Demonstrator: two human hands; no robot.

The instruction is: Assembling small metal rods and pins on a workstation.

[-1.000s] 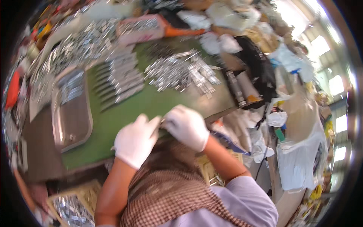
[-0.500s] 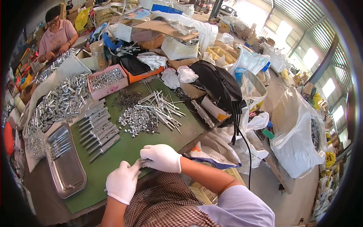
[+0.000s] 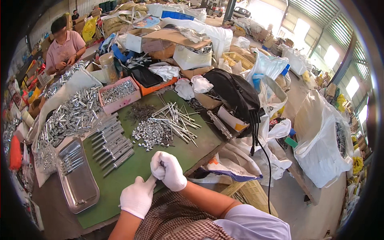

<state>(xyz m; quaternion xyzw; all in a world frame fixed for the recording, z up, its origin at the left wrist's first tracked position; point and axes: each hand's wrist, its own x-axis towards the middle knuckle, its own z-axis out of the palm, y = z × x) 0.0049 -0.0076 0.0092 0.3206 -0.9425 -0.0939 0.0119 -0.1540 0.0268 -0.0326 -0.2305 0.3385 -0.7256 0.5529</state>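
Note:
Both my hands wear white knit gloves and meet low over the front edge of the green mat [image 3: 100,210]. My left hand [image 3: 137,197] is closed, thumb and forefinger pinching a small metal piece mostly hidden by the gloves. My right hand [image 3: 169,172] curls around its other end, fingers folded inward. Beyond them lie a heap of small silver nuts or caps [image 3: 150,134], a loose bundle of thin metal rods [image 3: 182,122] and dark small screws [image 3: 141,112]. Left of these, silver tubes with thin shafts [image 3: 116,146] lie in a row.
A steel tray [image 3: 86,192] holding several bolts stands at the left. Behind it are a mound of metal sleeves [image 3: 74,110] and a pink box [image 3: 124,103] of small parts. A black cover [image 3: 232,90] and white sacks [image 3: 320,138] are at right. A co-worker [image 3: 64,50] sits far left.
My right hand has turned, its fingers now curled upward around the piece's end. The metal piece shows less between the gloves. The whole view has shifted slightly.

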